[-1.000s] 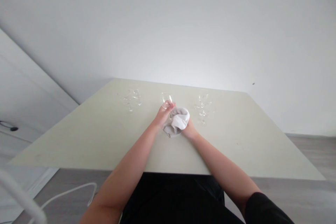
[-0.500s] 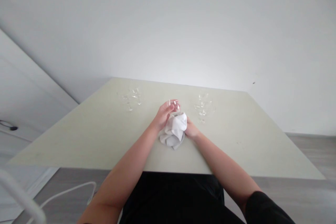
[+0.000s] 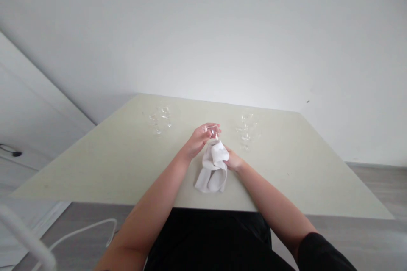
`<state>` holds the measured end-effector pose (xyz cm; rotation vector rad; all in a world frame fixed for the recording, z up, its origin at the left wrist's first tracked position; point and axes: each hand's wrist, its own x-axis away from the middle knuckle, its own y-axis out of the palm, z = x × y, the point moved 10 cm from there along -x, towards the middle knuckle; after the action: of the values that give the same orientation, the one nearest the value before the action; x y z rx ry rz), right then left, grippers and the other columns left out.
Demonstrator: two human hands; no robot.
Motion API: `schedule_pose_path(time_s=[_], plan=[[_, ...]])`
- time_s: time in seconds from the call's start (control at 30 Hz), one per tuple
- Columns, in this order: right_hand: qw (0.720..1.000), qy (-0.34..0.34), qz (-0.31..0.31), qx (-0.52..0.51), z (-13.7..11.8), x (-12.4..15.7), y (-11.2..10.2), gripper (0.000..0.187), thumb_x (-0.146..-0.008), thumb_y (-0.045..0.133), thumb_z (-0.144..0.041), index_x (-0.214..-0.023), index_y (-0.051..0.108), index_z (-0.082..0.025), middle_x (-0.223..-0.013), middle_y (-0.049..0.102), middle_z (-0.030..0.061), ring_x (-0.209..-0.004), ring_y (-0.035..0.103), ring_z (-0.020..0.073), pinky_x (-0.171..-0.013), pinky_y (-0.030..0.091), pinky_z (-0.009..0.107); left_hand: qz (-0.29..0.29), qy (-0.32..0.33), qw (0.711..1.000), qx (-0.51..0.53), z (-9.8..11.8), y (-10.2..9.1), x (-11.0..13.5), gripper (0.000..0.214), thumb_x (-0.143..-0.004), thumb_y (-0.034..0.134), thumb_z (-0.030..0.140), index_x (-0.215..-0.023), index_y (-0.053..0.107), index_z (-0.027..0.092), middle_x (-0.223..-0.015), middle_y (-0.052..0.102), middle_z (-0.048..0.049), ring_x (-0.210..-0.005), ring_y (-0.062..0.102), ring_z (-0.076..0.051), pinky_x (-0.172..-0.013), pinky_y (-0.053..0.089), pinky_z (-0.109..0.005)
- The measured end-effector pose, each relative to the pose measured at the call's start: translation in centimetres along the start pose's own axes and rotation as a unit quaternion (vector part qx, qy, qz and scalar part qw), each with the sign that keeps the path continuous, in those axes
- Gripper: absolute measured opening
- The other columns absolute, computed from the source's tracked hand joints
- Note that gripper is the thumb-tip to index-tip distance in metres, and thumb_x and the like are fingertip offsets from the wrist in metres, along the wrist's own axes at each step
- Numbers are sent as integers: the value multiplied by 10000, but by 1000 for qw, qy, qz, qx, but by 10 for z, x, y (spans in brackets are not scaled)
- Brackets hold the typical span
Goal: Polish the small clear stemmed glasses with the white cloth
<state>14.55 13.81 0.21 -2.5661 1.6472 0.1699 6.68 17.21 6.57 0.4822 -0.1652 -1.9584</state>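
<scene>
My left hand [image 3: 199,140] is curled around a small clear stemmed glass [image 3: 212,129], held above the middle of the pale table [image 3: 95,165]. Just below it, my right hand [image 3: 233,160] grips a white cloth [image 3: 213,168] bunched against the glass, with the cloth's loose end hanging down towards the table. Most of the glass is hidden by my fingers and the cloth.
Several clear stemmed glasses [image 3: 159,118] stand in a group at the far left of the table, and another group of glasses [image 3: 246,131] stands at the far right. A white wall rises behind the table. A white cable [image 3: 79,233] lies on the floor at lower left.
The glass has tipped towards me into my left hand. The cloth has unrolled and now hangs lower from my right hand.
</scene>
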Motion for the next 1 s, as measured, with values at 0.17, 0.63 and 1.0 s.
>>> schedule_pose_path(time_s=[0.17, 0.63, 1.0], plan=[[985, -68, 49, 149, -15, -1, -8, 145, -762, 592, -336, -751, 554, -197, -752, 587, 20, -725, 541, 180, -725, 491, 312, 17, -12, 1000, 18, -4, 2, -2, 612, -624, 868, 568, -1034, 666, 160, -1023, 722, -110, -910, 672, -211, -751, 493, -292], [994, -48, -70, 64, -15, 4, 20, 194, -781, 640, -345, -701, 560, -187, -692, 555, -3, -651, 493, 145, -668, 482, 303, -28, -37, 999, 27, -3, 14, 8, 569, -695, 736, 686, -907, 671, 161, -812, 695, -67, -727, 631, -178, -626, 457, -273], [998, -24, -24, 49, -8, 3, 15, 242, -826, 642, -404, -744, 555, -194, -714, 584, 10, -677, 549, 168, -696, 512, 325, -20, -24, 999, -42, 1, 12, 7, 566, -650, 831, 598, -952, 656, 153, -840, 686, -54, -737, 614, -153, -685, 459, -263]])
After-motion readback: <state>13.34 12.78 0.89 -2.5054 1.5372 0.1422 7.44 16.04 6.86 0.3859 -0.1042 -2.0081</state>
